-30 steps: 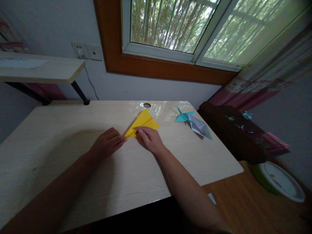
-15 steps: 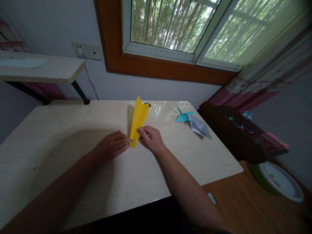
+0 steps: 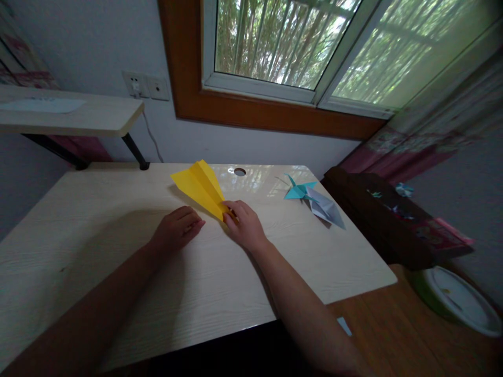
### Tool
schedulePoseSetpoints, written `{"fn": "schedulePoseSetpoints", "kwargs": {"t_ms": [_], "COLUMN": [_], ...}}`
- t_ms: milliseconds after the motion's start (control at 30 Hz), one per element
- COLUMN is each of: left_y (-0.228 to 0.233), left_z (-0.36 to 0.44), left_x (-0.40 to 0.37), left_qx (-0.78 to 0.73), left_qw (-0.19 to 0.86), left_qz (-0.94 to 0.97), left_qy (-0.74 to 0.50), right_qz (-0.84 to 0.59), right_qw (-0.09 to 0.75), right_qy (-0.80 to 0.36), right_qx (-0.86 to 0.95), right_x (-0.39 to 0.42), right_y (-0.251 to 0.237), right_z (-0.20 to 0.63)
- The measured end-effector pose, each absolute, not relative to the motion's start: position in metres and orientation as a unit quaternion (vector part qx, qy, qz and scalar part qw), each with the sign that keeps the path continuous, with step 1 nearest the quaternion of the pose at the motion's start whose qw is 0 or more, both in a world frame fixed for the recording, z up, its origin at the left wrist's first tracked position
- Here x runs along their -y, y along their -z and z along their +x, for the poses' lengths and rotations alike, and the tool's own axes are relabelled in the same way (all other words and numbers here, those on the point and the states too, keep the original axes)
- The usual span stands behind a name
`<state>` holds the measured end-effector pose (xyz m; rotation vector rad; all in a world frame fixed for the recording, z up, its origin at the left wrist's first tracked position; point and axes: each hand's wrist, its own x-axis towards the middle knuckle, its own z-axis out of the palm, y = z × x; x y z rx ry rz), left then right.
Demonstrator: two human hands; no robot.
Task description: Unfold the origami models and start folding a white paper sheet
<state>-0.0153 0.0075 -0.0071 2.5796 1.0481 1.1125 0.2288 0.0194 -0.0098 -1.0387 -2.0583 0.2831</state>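
Pinching the narrow end of the folded, pointed yellow paper [image 3: 199,187] just left of the frame's centre, my right hand [image 3: 244,224] is clamped on it; my left hand [image 3: 178,229], fingers curled together, sits apart, lower left.

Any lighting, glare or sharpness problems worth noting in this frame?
Head view: bright window against a dim interior; soft shadow on the desk to both sides of the left arm. Head view: glare near the round hole, though the yellow paper's main fold reads clearly. Head view: top right corner dark, brown cabinet murky.
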Motion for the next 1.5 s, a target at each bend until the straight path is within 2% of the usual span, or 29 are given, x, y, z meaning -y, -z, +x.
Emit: {"fn": "schedulePoseSetpoints", "kwargs": {"t_ms": [133,233,333,500,700,800,1067,1267,1500], "left_y": [0.006,0.007,0.008,0.016,0.026,0.024,0.016,0.018,0.023], "left_z": [-0.021,-0.027,-0.035,-0.044,-0.05,-0.051,-0.051,-0.055,-0.053], "left_x": [-0.01,-0.015,-0.02,-0.032,-0.043,-0.043,-0.037,-0.038,-0.042], "left_qx": [-0.379,-0.404,-0.44,-0.492,-0.534,-0.556,-0.587,-0.581,-0.44], "left_qw": [-0.002,-0.084,-0.116,-0.048,0.13,0.176,0.266,0.332,0.289], "left_qz": [0.825,0.795,0.77,0.77,0.758,0.744,0.671,0.624,0.717], "left_qy": [-0.42,-0.445,-0.447,-0.403,-0.35,-0.328,-0.366,-0.402,-0.457], "right_qz": [-0.438,-0.445,-0.45,-0.436,-0.421,-0.419,-0.42,-0.441,-0.431], "right_qw": [0.389,0.383,0.379,0.367,0.368,0.363,0.33,0.306,0.238], "right_qy": [-0.084,-0.098,-0.114,-0.158,-0.193,-0.2,-0.206,-0.15,-0.092], "right_qx": [0.806,0.804,0.8,0.807,0.806,0.808,0.82,0.83,0.866], "right_x": [-0.023,-0.026,-0.028,-0.027,-0.029,-0.031,-0.031,-0.033,-0.026], "right_y": [0.012,0.015,0.016,0.015,0.019,0.019,0.01,0.005,-0.007], "right_z": [0.232,0.236,0.238,0.24,0.244,0.247,0.255,0.267,0.252]}}
